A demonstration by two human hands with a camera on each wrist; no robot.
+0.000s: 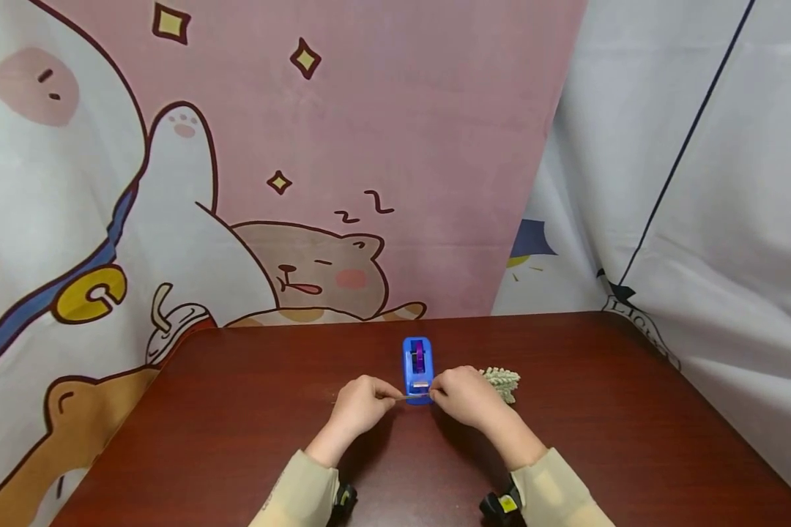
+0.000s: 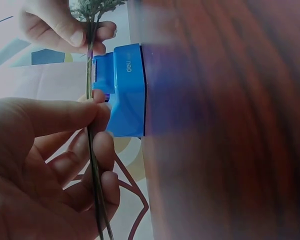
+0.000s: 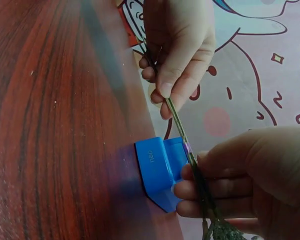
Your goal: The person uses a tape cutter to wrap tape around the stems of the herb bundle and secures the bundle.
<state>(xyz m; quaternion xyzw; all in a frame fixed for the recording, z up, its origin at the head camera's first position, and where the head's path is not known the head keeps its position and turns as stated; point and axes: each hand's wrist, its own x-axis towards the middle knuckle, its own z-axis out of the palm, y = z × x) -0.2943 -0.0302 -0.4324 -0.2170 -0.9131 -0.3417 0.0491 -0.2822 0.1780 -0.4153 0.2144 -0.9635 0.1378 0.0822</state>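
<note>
A small bunch of thin green stems point(image 2: 93, 165) with pale leafy heads point(image 1: 502, 380) is stretched between both hands. My left hand point(image 1: 361, 404) pinches the stems between thumb and fingers toward their bare ends. Nearer the heads, my right hand point(image 1: 466, 395) grips the same stems, thumb against the fingers. Between the hands, a short band of purple tape point(image 3: 187, 147) shows on the stems. Just behind them stands a blue tape dispenser point(image 2: 131, 92) marked "deli", holding a purple roll point(image 1: 419, 356). In the head view the stems cross in front of its cutter end.
The dark reddish-brown table point(image 1: 250, 410) ends at a back edge close behind the dispenser. A cartoon-printed cloth point(image 1: 435, 146) hangs behind it, and a pale cloth point(image 1: 712, 219) hangs along the right side. Black wrist cameras point(image 1: 501, 505) sit at both cuffs.
</note>
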